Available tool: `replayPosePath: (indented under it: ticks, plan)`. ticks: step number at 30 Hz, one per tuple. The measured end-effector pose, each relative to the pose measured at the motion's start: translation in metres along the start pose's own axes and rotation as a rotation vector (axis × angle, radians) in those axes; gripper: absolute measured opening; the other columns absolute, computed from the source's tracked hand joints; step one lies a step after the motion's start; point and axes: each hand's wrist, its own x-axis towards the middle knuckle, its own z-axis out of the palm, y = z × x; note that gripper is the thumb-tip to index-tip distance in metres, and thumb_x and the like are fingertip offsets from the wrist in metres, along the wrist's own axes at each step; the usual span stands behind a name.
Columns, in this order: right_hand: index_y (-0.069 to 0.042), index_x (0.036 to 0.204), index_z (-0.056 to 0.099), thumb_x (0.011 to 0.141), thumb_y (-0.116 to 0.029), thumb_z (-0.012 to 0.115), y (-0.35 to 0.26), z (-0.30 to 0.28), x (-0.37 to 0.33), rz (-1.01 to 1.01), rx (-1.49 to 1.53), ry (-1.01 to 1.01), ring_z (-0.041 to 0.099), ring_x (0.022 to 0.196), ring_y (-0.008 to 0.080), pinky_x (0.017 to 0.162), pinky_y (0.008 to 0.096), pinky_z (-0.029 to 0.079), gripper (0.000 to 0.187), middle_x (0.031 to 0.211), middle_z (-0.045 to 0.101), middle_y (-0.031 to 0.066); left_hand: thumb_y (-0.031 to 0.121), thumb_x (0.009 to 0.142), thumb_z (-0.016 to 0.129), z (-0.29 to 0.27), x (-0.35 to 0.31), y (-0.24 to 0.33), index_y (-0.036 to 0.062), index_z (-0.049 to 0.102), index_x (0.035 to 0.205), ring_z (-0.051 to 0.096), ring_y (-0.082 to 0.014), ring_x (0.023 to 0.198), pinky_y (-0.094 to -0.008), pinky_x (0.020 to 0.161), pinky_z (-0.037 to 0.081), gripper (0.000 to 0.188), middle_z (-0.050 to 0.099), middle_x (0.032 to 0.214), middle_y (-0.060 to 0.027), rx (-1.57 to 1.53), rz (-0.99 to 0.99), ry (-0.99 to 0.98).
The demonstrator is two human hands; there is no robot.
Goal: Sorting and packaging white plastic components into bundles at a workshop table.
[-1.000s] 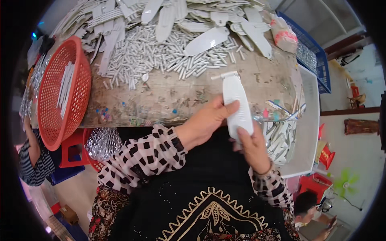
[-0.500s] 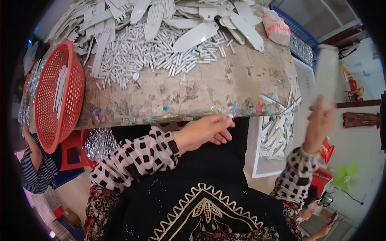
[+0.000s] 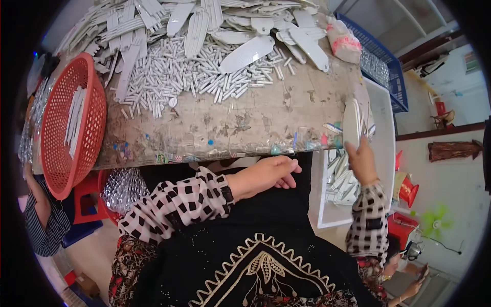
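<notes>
My right hand is closed on the lower end of a long white plastic piece. It holds the piece upright at the table's right corner, over a white crate of similar narrow white pieces. My left hand hangs just in front of the table's near edge with its fingers curled in; the inside of the hand is hidden. Farther back on the table lie many short white-and-silver sticks and a heap of flat white plastic pieces.
A red mesh basket with several white strips leans at the table's left. Below it, shiny silver pieces fill a red container. A wrapped bundle and a blue basket are at the far right. Other people are at both sides.
My right hand has swung left and inward with the white plastic piece, from outside the crate to the table's corner. The left hand stays almost where it was.
</notes>
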Motion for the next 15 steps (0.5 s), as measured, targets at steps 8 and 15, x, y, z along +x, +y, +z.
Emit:
replayPosePath:
  ticks: [8,15]
  plan:
    - [0.005,0.127,0.048,0.095,-0.03,0.056,0.042,-0.062,-0.02,1.02,0.64,-0.275,0.061,0.089,0.0438,0.08,0.047,0.048,0.047,0.094,0.064,0.0257,0.036,0.104,0.039,-0.004,-0.009,0.003,0.0046,0.055,0.121,0.059,-0.0145,0.089,-0.0272,0.082,0.048,0.039,0.064,0.099,-0.0096,-0.057,-0.015,0.001]
    - [0.0,0.126,0.054,0.095,-0.02,0.057,-0.015,-0.028,0.046,0.304,0.431,-0.215,0.062,0.095,0.0322,0.081,0.0354,0.05,0.037,0.116,0.058,0.021,0.031,0.103,0.042,-0.003,-0.012,-0.002,0.0055,0.056,0.12,0.059,-0.0129,0.089,-0.0262,0.082,0.047,0.033,0.064,0.098,-0.0071,-0.036,0.04,0.024]
